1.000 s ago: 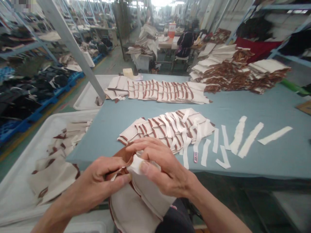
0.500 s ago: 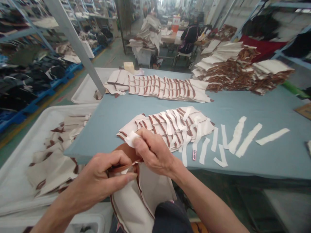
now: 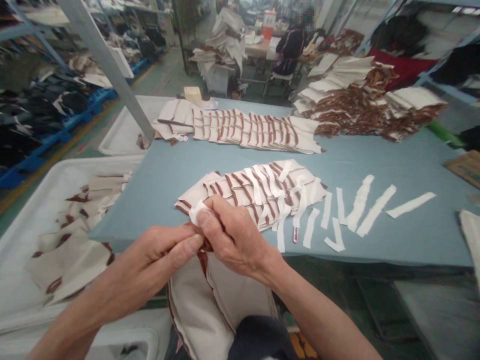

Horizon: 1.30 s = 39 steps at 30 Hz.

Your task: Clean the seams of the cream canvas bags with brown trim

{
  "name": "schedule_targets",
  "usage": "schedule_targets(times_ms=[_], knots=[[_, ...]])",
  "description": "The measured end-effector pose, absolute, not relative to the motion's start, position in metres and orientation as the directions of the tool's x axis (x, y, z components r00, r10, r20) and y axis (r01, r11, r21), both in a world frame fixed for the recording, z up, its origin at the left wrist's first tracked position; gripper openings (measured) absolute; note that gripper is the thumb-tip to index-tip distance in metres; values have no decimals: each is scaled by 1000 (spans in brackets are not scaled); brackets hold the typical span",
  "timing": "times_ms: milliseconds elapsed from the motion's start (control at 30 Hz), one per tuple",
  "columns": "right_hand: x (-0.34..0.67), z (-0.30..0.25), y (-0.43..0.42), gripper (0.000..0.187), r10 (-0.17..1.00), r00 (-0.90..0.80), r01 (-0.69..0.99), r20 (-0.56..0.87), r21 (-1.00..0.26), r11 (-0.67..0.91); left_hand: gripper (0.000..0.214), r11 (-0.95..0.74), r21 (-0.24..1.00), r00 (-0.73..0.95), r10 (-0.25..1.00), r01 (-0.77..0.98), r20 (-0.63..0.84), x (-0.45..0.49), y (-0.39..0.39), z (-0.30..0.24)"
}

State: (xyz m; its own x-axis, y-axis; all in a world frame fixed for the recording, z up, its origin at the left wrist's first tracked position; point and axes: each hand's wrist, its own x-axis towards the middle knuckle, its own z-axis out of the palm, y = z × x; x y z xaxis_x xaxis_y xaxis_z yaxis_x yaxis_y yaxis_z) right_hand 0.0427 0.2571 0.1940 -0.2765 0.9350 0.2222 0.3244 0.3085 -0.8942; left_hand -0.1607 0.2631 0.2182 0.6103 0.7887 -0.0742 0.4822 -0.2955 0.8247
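A cream fabric piece with brown edging (image 3: 198, 305) hangs over my lap, below the table's near edge. My left hand (image 3: 153, 257) pinches its brown top edge between thumb and fingers. Close against it, my right hand (image 3: 234, 237) is closed on a crumpled white strip (image 3: 196, 214) at the same brown edge; the fingertips partly hide where strip and fabric meet. Just beyond my hands lies an overlapping row of cream and brown pieces (image 3: 240, 187), with several white strips across it. More loose white strips (image 3: 377, 211) are spread to its right.
The blue-covered table (image 3: 375, 155) carries another overlapping row of pieces (image 3: 243, 127) and a tall heap (image 3: 348, 95) at the back right. A small pink object (image 3: 296, 235) lies near the front edge. White bins (image 3: 71, 175) stand left, beside a metal post (image 3: 108, 65). A person (image 3: 290, 50) sits beyond.
My left hand has moved up along the brown edge until its fingertips meet my right hand. The brown opening between the hands has closed up. The view has shifted slightly.
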Motion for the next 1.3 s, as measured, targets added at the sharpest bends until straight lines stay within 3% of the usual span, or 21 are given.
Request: schedule_targets(times_ms=[167,367,433,567,700,800,900,1067,1167,1300], knots=[[46,195,256,25,943,-263,345,202,-893,288,42,-293,872,711,698,393,-85,-158,269,220],[47,189,256,27,947,-221,283,232,-914,290,27,-457,775,672,739,436,58,-144,266,224],[45,184,255,28,951,-222,198,214,-945,259,25,-501,732,632,765,462,124,-139,258,220],[43,171,250,38,952,-270,-135,147,-984,113,27,-553,696,590,775,458,227,-133,241,208],[42,161,245,43,947,-220,-245,236,-953,181,31,-589,682,593,756,433,277,-131,231,205],[42,155,244,40,922,-186,-158,339,-937,313,34,-596,674,608,748,437,267,-132,229,207],[43,156,247,34,892,-207,42,401,-907,418,35,-598,663,612,748,451,258,-137,233,207],[47,174,257,28,865,-361,375,348,-795,477,34,-519,679,554,810,520,195,-149,244,202],[44,180,261,24,866,-416,444,278,-769,460,36,-438,738,525,840,514,133,-155,250,194],[32,172,258,22,912,-334,461,236,-804,377,35,-171,872,475,877,458,-78,-162,258,182]])
